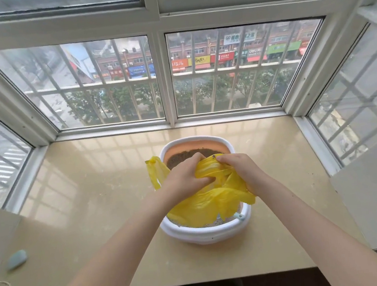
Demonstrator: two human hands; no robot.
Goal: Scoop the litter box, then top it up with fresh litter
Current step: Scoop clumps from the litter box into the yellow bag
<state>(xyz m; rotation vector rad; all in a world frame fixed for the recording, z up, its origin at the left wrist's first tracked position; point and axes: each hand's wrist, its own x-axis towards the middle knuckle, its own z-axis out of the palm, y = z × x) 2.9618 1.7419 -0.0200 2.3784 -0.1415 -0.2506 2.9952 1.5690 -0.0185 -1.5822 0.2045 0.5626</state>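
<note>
The litter box (205, 232) stands on the table (90, 202) in front of the window (162, 74), centred before the person, with its long axis running away from the body toward the glass. Dark litter (184, 156) shows at the far end of the box; paler litter is visible at the near rim. A yellow plastic bag (213, 201) hangs directly above the middle of the box, between both hands. The left hand (182, 179) has its grip clamped on the bag from the left side, fingers curled into the gathered plastic. The right hand (240, 169) has its grip likewise clamped on the bag from the right, knuckles up. Both forearms extend forward and converge over the box, about equally near to it. One bag handle (154, 170) trails free to the left, over the box rim. A pale blue part (239, 216), possibly the scoop, sits at the near right rim, closest to the right hand. Judgement: the bag is being opened to receive waste; scooping is not yet done.
</note>
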